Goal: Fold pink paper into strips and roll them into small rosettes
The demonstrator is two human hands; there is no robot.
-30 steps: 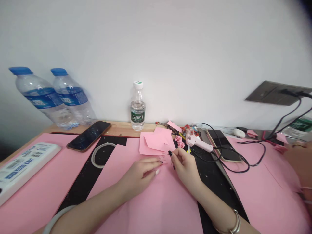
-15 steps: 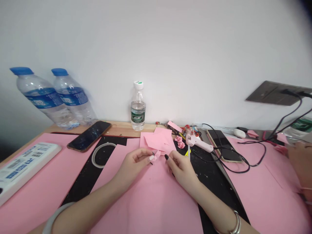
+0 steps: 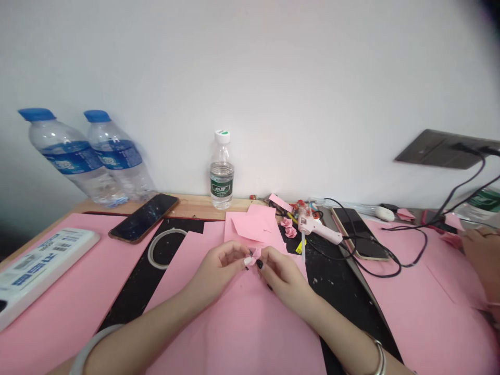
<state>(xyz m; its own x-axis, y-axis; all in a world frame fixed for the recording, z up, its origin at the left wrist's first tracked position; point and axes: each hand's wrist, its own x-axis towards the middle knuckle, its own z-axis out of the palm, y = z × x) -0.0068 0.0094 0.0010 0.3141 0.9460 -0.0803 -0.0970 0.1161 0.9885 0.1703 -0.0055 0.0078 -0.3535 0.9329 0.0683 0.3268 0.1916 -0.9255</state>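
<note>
Between the fingertips of both hands is a small folded pink paper piece [image 3: 255,255]. My left hand [image 3: 224,265] pinches it from the left, with thumb and fingers closed. From the right, my right hand [image 3: 283,273] pinches its other side, the dark thumbnail against the paper. Both hands are just above a large pink paper sheet [image 3: 234,328]. Right behind them lie smaller pink paper squares [image 3: 253,224]. Two folded pink paper flowers [image 3: 288,227] rest to the right of these squares. Much of the held piece is hidden by the fingers.
A pink glue gun [image 3: 320,229] with its black cable lies at right, beside a phone [image 3: 359,234]. A water bottle [image 3: 222,177] stands by the wall. Leftward are a tape roll [image 3: 151,256], another phone [image 3: 144,219] and a white box [image 3: 47,271]. Another person's hand [image 3: 482,255] is at far right.
My right hand has moved left to meet the left hand and now grips the folded paper piece too. The left hand has shifted slightly right with the piece.
</note>
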